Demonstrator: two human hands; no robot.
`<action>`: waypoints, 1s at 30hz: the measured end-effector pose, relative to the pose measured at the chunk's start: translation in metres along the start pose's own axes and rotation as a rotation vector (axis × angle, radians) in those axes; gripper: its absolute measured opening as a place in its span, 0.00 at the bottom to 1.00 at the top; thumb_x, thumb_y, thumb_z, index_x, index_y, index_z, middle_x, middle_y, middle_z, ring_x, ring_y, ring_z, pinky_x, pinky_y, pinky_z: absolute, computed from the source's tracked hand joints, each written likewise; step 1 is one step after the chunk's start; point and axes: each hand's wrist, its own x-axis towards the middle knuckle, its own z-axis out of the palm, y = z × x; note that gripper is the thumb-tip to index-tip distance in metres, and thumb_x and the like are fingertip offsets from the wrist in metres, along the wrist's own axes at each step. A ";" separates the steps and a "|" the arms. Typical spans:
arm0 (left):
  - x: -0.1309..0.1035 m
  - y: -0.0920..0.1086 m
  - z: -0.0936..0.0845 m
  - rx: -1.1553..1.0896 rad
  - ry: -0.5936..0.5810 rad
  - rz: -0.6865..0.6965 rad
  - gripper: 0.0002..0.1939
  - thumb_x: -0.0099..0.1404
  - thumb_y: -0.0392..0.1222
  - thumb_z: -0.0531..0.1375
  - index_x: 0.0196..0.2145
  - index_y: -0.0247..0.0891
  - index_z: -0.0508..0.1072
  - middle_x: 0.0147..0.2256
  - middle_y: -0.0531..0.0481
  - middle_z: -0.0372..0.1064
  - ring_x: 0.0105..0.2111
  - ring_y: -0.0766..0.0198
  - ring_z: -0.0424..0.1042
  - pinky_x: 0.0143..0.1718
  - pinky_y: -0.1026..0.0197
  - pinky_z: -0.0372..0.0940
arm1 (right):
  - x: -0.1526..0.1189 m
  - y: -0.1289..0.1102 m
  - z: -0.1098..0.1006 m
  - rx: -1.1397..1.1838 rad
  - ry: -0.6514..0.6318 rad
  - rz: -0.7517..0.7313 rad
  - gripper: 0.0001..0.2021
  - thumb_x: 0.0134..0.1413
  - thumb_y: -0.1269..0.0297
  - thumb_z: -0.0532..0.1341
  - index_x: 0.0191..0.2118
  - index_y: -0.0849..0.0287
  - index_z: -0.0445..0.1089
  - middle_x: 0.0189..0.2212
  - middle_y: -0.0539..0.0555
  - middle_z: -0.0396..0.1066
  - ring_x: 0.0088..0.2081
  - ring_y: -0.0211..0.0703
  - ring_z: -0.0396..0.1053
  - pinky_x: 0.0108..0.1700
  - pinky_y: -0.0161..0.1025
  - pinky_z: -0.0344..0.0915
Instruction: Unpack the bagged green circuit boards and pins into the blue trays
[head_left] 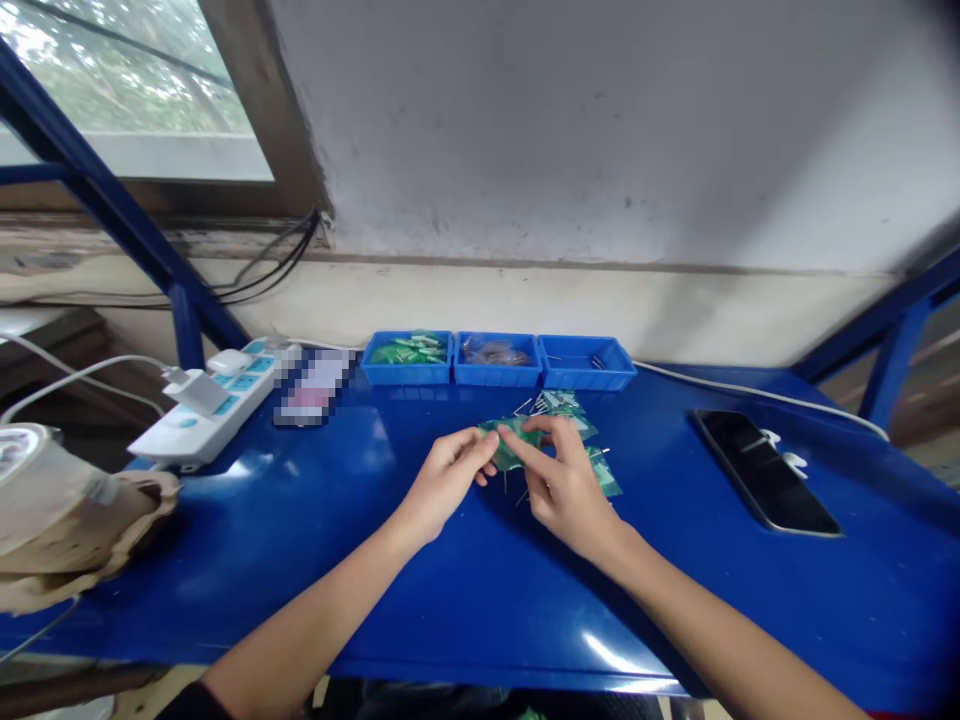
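Between my two hands is a small clear plastic bag with green print [510, 456]. My left hand [448, 475] pinches its left side between thumb and fingers. Across its right and upper part lie the closed fingers of my right hand [564, 485], forefinger stretched over the bag. Small thin metal pins [531, 406] and more green-printed bags [604, 473] lie on the blue table just behind and right of my right hand. What is inside the held bag is too small to make out.
Three blue bins stand against the wall: the left bin [407, 376] holds green bags, the middle bin [497, 376] brownish packets, the right bin [587, 380] a few pins. A black phone [761, 470] and white earbuds [793, 462] lie right. Left are a power strip [217, 400] and a lamp-like object [60, 500].
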 end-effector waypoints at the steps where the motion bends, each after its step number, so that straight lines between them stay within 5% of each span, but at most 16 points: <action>1: 0.002 0.001 -0.002 -0.007 0.012 -0.013 0.15 0.63 0.49 0.55 0.30 0.34 0.70 0.27 0.50 0.65 0.27 0.68 0.64 0.26 0.66 0.59 | 0.000 -0.001 0.000 -0.027 -0.013 -0.038 0.27 0.52 0.79 0.50 0.57 0.52 0.60 0.46 0.60 0.59 0.49 0.49 0.59 0.45 0.50 0.63; 4: 0.017 0.013 -0.022 0.193 0.179 0.139 0.14 0.61 0.49 0.56 0.29 0.34 0.71 0.25 0.51 0.65 0.25 0.67 0.63 0.26 0.65 0.60 | 0.001 -0.005 -0.003 -0.033 0.001 -0.083 0.29 0.51 0.78 0.52 0.59 0.52 0.56 0.49 0.61 0.57 0.54 0.52 0.55 0.49 0.53 0.62; 7: 0.039 0.037 -0.063 0.640 0.583 0.519 0.11 0.61 0.47 0.57 0.34 0.39 0.74 0.30 0.49 0.69 0.31 0.63 0.65 0.36 0.59 0.62 | 0.002 -0.004 -0.007 -0.026 0.084 -0.037 0.26 0.52 0.74 0.54 0.57 0.50 0.58 0.49 0.60 0.57 0.54 0.54 0.56 0.49 0.55 0.63; 9: 0.055 0.051 -0.093 0.906 0.701 0.649 0.11 0.63 0.45 0.55 0.38 0.42 0.75 0.36 0.47 0.70 0.37 0.59 0.66 0.43 0.55 0.60 | 0.003 -0.001 -0.009 -0.037 0.118 0.018 0.21 0.53 0.72 0.55 0.53 0.51 0.63 0.49 0.60 0.58 0.52 0.54 0.58 0.47 0.55 0.64; 13: 0.079 0.053 -0.137 1.331 0.467 0.556 0.12 0.63 0.42 0.52 0.38 0.47 0.76 0.39 0.48 0.71 0.45 0.54 0.63 0.46 0.51 0.57 | 0.006 0.010 -0.010 -0.049 0.141 0.105 0.15 0.54 0.68 0.56 0.48 0.54 0.68 0.46 0.60 0.59 0.50 0.52 0.59 0.46 0.51 0.65; 17: 0.097 0.029 -0.155 1.540 0.276 0.384 0.15 0.63 0.39 0.50 0.39 0.44 0.76 0.39 0.45 0.71 0.44 0.53 0.63 0.44 0.53 0.58 | 0.007 0.017 -0.010 -0.065 0.156 0.148 0.12 0.54 0.66 0.56 0.45 0.58 0.69 0.44 0.60 0.60 0.49 0.50 0.59 0.46 0.49 0.65; 24: 0.119 0.026 -0.147 1.621 0.224 0.227 0.15 0.62 0.37 0.50 0.41 0.41 0.76 0.42 0.44 0.70 0.42 0.52 0.66 0.42 0.54 0.60 | 0.007 0.023 -0.010 -0.090 0.078 0.180 0.12 0.56 0.64 0.55 0.45 0.57 0.69 0.43 0.59 0.61 0.46 0.50 0.60 0.47 0.50 0.62; 28: 0.084 0.031 -0.100 1.554 0.339 0.371 0.17 0.64 0.44 0.50 0.48 0.40 0.71 0.46 0.41 0.67 0.48 0.48 0.61 0.45 0.47 0.57 | 0.007 0.030 -0.011 -0.103 -0.011 0.195 0.13 0.57 0.62 0.55 0.44 0.58 0.70 0.39 0.59 0.63 0.44 0.49 0.61 0.46 0.50 0.62; 30: 0.061 0.023 -0.067 1.471 0.200 0.442 0.19 0.66 0.47 0.49 0.50 0.40 0.68 0.46 0.43 0.67 0.47 0.50 0.61 0.46 0.48 0.57 | 0.007 0.033 -0.011 -0.111 -0.033 0.202 0.13 0.57 0.61 0.54 0.44 0.58 0.70 0.38 0.59 0.64 0.43 0.50 0.61 0.45 0.50 0.62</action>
